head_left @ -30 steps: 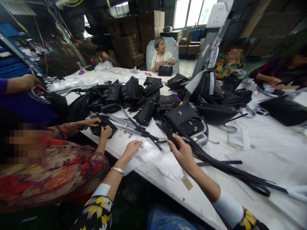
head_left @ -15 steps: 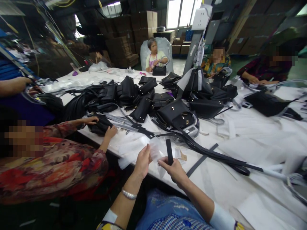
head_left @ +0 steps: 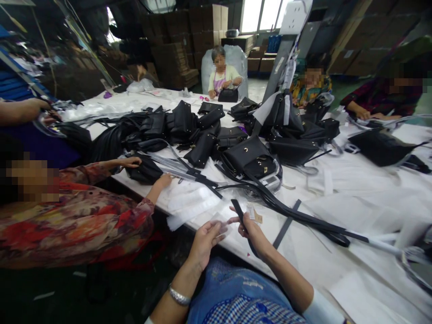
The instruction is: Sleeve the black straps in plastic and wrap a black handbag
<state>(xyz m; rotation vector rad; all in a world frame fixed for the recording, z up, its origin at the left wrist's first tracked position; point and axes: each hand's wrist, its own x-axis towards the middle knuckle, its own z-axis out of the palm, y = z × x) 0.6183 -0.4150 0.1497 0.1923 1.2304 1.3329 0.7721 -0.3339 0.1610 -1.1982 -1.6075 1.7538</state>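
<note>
- Pinched between thumb and fingers of the left hand (head_left: 204, 243) is a piece of clear plastic (head_left: 227, 229); whether it is a bag or a flat sheet I cannot tell.
- The right hand (head_left: 251, 231) grasps a black strap (head_left: 238, 209), its upper end tilted leftward, while its outstretched fingers come right up to the plastic; whether they touch it is unclear.
- Half a second ago the strap stood nearly upright; now it leans, and the plastic shows more distinctly between the hands. Judging by this, both pieces are now close enough to be handled together.
- Both pieces are held above the near edge of the white table (head_left: 303, 270), with white sheets (head_left: 192, 193) to the left and a brown tag (head_left: 257, 217) just beyond the right hand.
- Beyond lies a black handbag (head_left: 248, 155), flap down, with clear plastic around its lower side; its contents are hidden.
- More black bags (head_left: 182, 119) are heaped behind it, their insides out of sight.
- Cartons (head_left: 202, 27) are stacked in the background, contents not visible.
</note>
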